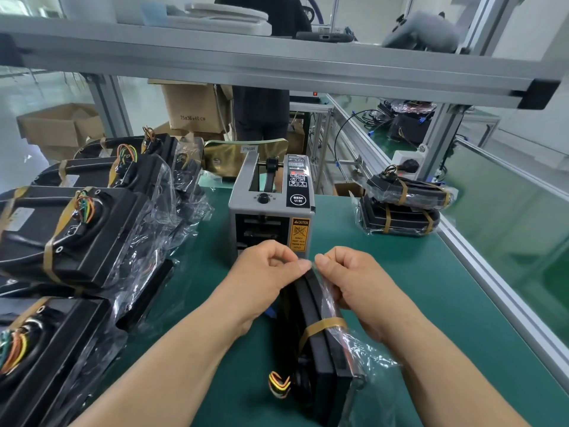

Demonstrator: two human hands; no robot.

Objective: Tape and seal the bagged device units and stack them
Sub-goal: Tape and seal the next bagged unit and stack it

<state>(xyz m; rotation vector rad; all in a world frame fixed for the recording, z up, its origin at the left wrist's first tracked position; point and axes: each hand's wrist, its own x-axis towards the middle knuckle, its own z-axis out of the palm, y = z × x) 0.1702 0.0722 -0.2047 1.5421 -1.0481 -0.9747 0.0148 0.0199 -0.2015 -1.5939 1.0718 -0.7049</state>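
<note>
Two stacks frame the green counter [409, 282]. On the left lies a big heap of bagged units [77, 235], black bodies banded in brown tape, their clear bags gaping loose. Far right, well apart from the action, sits a neat stack of two sealed units [403, 208]. Cardboard boxes [197, 109] stand behind the counter, and I cannot see what is in them. Centre back is the grey tape dispenser [271, 204], its outlet facing the person. Just in front of it stands the unit being worked [320, 349], on edge on the counter, its clear bag [366, 365] trailing slack off the near right side. A brown tape band [323, 326] wraps its middle. A bundle of coloured wires [278, 383] pokes out low on the left, inside the bag or not, hard to say. Now the hands: left hand [261, 272] and right hand [354, 285] meet above the unit's far end, fingers curled, each pinching one end of a short clear strip [310, 264]. Whether it is tape or the bag's own edge, I cannot tell. This looks like the sealing step. Done well, the slack film gets folded flat against the body first. The strip goes on taut, centre down and smoothed outward, before the unit joins the right-hand stack.
</note>
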